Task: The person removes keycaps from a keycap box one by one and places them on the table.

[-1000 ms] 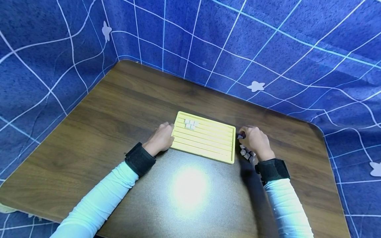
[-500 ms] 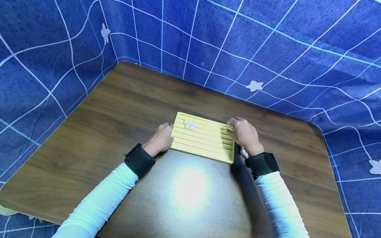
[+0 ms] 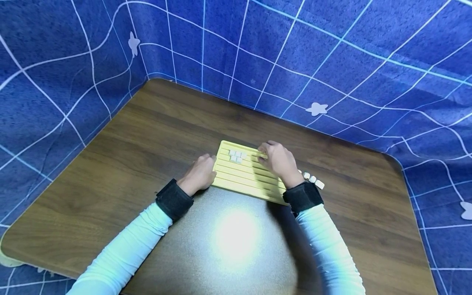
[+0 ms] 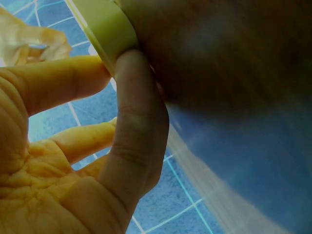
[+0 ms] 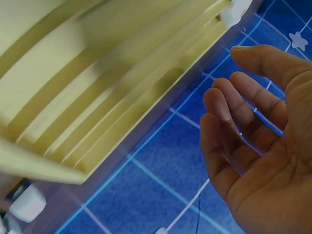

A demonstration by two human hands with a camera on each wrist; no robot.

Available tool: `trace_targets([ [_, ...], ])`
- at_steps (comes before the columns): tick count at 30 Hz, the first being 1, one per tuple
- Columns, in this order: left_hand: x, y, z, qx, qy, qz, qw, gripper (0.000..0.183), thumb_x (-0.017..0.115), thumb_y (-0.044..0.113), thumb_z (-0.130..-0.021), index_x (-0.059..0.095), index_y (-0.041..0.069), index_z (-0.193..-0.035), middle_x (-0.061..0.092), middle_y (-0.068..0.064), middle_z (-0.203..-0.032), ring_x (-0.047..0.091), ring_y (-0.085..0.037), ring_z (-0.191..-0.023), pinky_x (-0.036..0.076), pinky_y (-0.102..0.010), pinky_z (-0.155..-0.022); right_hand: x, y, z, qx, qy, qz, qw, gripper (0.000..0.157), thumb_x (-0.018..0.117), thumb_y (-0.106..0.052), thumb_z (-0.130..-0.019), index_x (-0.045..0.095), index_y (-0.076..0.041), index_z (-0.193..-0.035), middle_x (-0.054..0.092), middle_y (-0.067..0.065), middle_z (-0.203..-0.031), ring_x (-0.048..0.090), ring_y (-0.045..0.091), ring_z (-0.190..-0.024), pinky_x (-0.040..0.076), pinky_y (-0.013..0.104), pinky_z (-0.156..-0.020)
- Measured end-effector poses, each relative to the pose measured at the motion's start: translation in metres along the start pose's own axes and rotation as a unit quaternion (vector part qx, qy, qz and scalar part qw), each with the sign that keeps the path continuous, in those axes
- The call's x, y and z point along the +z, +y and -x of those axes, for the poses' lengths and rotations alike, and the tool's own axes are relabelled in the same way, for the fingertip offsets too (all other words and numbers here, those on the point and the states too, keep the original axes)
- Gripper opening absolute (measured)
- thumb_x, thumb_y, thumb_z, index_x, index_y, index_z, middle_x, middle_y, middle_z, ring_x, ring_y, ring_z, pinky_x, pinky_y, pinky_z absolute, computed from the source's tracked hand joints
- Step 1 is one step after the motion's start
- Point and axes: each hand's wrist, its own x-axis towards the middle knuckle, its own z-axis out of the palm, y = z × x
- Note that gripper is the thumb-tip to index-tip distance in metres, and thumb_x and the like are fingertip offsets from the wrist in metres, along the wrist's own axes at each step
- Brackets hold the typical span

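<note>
My left hand (image 3: 199, 173) grips the left edge of a shallow yellow ridged tray (image 3: 236, 180); in the left wrist view, thumb and a finger pinch its rim (image 4: 111, 29). Several small white blocks (image 3: 236, 159) sit together in the upper left rows of the tray. Over the tray's right half is my right hand (image 3: 281, 160), fingers bent. The right wrist view shows its palm (image 5: 273, 175) bare and a gap between the thumb and the other fingertips, with no block visible there.
Loose white blocks (image 3: 312, 179) lie on the brown wooden table (image 3: 166, 123) to the right of the tray, partly behind the right wrist. Blue cloth (image 3: 221, 41) with white lines hangs behind and at both sides. A bright glare spot (image 3: 236, 233) shines on the table in front.
My right hand has moved left from the loose blocks beside the tray to over the tray, exposing some of those blocks. The left hand has stayed on the tray's edge.
</note>
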Motion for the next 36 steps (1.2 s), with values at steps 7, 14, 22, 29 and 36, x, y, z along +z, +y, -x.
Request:
trace_targets([
  [7, 0.001, 0.002, 0.000, 0.002, -0.005, 0.001, 1.0000, 0.050, 0.058, 0.009, -0.088, 0.045, -0.011, -0.132, 0.053, -0.029, -0.123, 0.054, -0.042, -0.106, 0.049, -0.054, -0.091, 0.012, -0.015, -0.009, -0.008, -0.017, -0.002, 1.000, 0.026, 0.071, -0.018, -0.078, 0.069, -0.011, -0.102, 0.068, 0.007, -0.100, 0.066, 0.022, -0.085, 0.058, 0.048, -0.067],
  [14, 0.002, 0.002, 0.000, 0.002, -0.004, 0.003, 1.0000, 0.048, 0.058, 0.008, -0.088, 0.046, -0.011, -0.130, 0.054, -0.029, -0.121, 0.055, -0.041, -0.104, 0.051, -0.053, -0.090, 0.020, -0.023, -0.013, -0.020, -0.014, -0.009, 1.000, 0.025, 0.072, -0.017, -0.077, 0.069, -0.011, -0.100, 0.068, 0.005, -0.096, 0.065, 0.021, -0.080, 0.058, 0.046, -0.065],
  [22, 0.002, 0.001, 0.000, -0.003, -0.007, 0.004, 1.0000, 0.049, 0.057, 0.008, -0.088, 0.045, -0.011, -0.132, 0.054, -0.029, -0.122, 0.054, -0.041, -0.104, 0.050, -0.053, -0.091, 0.023, -0.027, -0.017, -0.022, -0.021, -0.002, 1.000, 0.022, 0.072, -0.016, -0.077, 0.070, -0.011, -0.098, 0.067, 0.006, -0.094, 0.064, 0.020, -0.078, 0.058, 0.044, -0.063],
  [29, 0.000, 0.001, 0.001, -0.009, -0.010, 0.011, 0.9998, 0.050, 0.057, 0.009, -0.088, 0.044, -0.010, -0.133, 0.052, -0.029, -0.125, 0.053, -0.042, -0.108, 0.049, -0.054, -0.093, 0.023, -0.028, -0.019, -0.027, -0.024, 0.017, 0.999, 0.016, 0.070, -0.015, -0.078, 0.070, -0.011, -0.093, 0.067, 0.006, -0.093, 0.063, 0.020, -0.075, 0.058, 0.042, -0.062],
  [36, 0.000, 0.000, 0.001, -0.002, 0.000, 0.008, 1.0000, 0.048, 0.059, 0.008, -0.087, 0.047, -0.011, -0.130, 0.055, -0.029, -0.120, 0.055, -0.042, -0.103, 0.050, -0.055, -0.090, 0.024, -0.029, -0.022, -0.017, -0.041, 0.025, 0.999, 0.015, 0.070, -0.017, -0.080, 0.070, -0.012, -0.094, 0.067, 0.006, -0.095, 0.064, 0.022, -0.078, 0.058, 0.044, -0.064],
])
